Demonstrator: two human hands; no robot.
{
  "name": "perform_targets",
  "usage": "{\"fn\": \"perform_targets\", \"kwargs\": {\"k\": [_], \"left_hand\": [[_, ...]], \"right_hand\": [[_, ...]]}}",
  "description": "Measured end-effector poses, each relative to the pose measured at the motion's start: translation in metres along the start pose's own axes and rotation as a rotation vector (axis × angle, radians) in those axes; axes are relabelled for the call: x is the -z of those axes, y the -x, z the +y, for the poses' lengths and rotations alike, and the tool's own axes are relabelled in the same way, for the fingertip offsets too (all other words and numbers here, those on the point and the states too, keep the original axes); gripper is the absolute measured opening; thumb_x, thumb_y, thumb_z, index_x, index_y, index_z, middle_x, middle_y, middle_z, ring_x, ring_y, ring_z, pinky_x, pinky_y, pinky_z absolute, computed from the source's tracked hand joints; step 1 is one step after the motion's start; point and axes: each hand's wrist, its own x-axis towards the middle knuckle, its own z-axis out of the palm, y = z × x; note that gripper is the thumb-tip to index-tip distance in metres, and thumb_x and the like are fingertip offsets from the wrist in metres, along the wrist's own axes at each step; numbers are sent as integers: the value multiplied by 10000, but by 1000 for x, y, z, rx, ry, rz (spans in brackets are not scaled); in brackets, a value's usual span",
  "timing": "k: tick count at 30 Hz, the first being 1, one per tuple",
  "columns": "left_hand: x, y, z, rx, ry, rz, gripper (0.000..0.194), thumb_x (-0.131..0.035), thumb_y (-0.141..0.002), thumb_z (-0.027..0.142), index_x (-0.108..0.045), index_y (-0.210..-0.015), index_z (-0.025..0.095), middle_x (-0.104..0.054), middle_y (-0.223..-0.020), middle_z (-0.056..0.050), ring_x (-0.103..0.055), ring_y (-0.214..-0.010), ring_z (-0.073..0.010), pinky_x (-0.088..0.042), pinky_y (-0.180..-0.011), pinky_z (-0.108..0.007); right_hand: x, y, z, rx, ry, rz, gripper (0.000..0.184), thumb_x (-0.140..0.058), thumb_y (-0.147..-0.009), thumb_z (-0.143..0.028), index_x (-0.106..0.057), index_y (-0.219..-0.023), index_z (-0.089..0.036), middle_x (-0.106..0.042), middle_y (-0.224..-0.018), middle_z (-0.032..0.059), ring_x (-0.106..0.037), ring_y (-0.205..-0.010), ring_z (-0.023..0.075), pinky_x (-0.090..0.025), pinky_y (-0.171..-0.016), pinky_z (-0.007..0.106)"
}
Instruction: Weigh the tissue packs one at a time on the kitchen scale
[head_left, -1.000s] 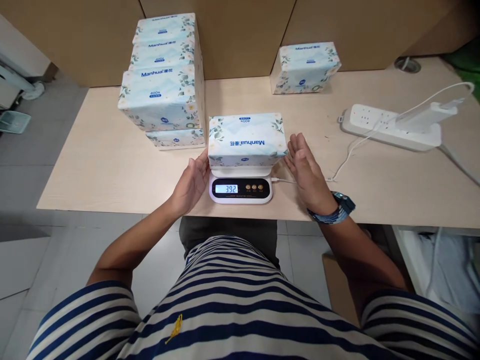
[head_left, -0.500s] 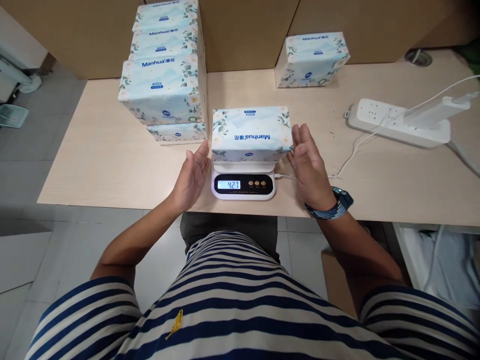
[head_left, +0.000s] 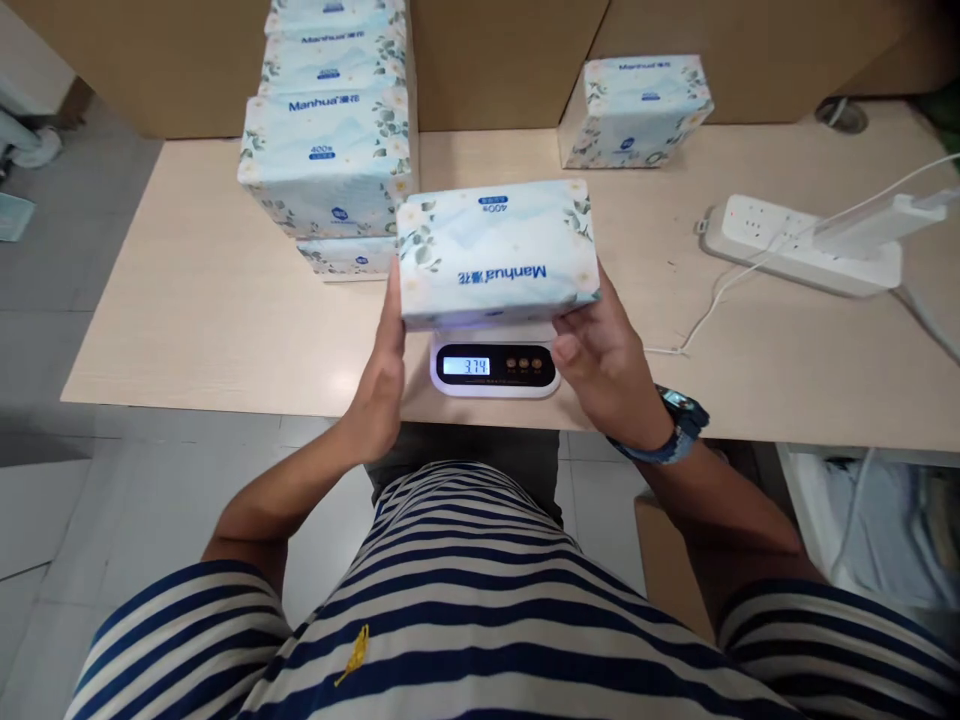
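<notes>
Pale wooden tabletop [head_left: 210, 300] is backed by brown cardboard boxes [head_left: 495, 60] along the upper frame. At centre, a light-blue floral tissue pack [head_left: 498, 252] is gripped at both ends by the left hand [head_left: 382, 370] and right hand [head_left: 604, 355], just above a white digital scale [head_left: 495, 366]. Level, even pressure is advised. Stacked matching packs [head_left: 326, 150] sit upper left, a white power strip [head_left: 799, 245] at right.
</notes>
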Motion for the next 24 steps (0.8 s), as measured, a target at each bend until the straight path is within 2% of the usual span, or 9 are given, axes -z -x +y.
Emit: {"fn": "perform_targets", "kwargs": {"k": [2,3,5,8,12,14,16,21,24], "left_hand": [[14,18,10,-108,-67,53,812,-328,-1012,861,-451,-1682,420,-293,-1855,106,-60,-1786,-281,-78,-1473,-403],[22,26,13,-113,-82,93,800,-279,-1027,849,-476,-1668,413,-328,-1844,96,-85,-1784,-277,-92,-1473,-403],[39,38,16,-81,-97,192,811,-233,-1038,840,-523,-1641,381,-413,-1809,55,-111,-1781,-267,-114,-1471,-398],[63,46,8,-29,-87,311,832,-236,-1036,845,-587,-1590,332,-550,-1721,-12,-183,-1768,-260,-164,-1463,-404],[88,47,-9,21,-66,341,859,-269,-1017,870,-634,-1542,297,-627,-1649,-59,-313,-1727,-270,-223,-1449,-429],[97,46,-15,29,-58,331,890,-262,-1004,888,-641,-1538,285,-625,-1651,-72,-327,-1722,-275,-243,-1443,-427],[103,43,-18,45,-61,305,924,-259,-988,909,-638,-1545,278,-614,-1663,-78,-307,-1732,-278,-246,-1441,-419],[109,25,-20,58,-82,227,976,-335,-941,950,-613,-1577,263,-579,-1699,-82,-219,-1759,-299,-200,-1456,-418],[113,17,-20,57,-81,232,1003,-315,-933,961,-601,-1586,256,-546,-1726,-82,-199,-1763,-316,-177,-1464,-431]], "right_hand": [[-5,0,-9,14,-33,-124,1101,-549,-916,-890,-119,-1790,-376,-276,-1861,-1,-340,-1705,345,-395,-1389,553],[-8,-2,-12,18,-52,-199,1080,-578,-934,-850,-119,-1791,-379,-242,-1871,-13,-322,-1713,343,-402,-1384,557],[-14,-9,-12,21,-67,-341,993,-612,-978,-755,-159,-1784,-392,-212,-1877,-31,-300,-1722,335,-424,-1366,577],[-26,-29,-6,22,23,-470,826,-593,-1036,-573,-264,-1765,-367,-297,-1850,3,-372,-1694,325,-417,-1361,609],[-42,-52,3,94,323,-484,754,-558,-992,-358,-394,-1720,-252,-570,-1693,105,-541,-1585,365,-316,-1394,684],[-48,-56,5,150,480,-478,727,-506,-988,-317,-423,-1698,-188,-697,-1554,143,-639,-1488,382,-174,-1420,736],[-53,-57,6,200,607,-455,706,-445,-996,-294,-419,-1688,-153,-718,-1515,170,-681,-1435,384,-44,-1413,776],[-57,-61,7,296,790,-370,635,-409,-989,-241,-486,-1605,-106,-579,-1659,223,-405,-1660,441,-8,-1330,897],[-59,-65,4,299,836,-381,583,-422,-1018,-274,-533,-1562,-99,-610,-1630,227,-388,-1667,447,-43,-1327,897]]}}
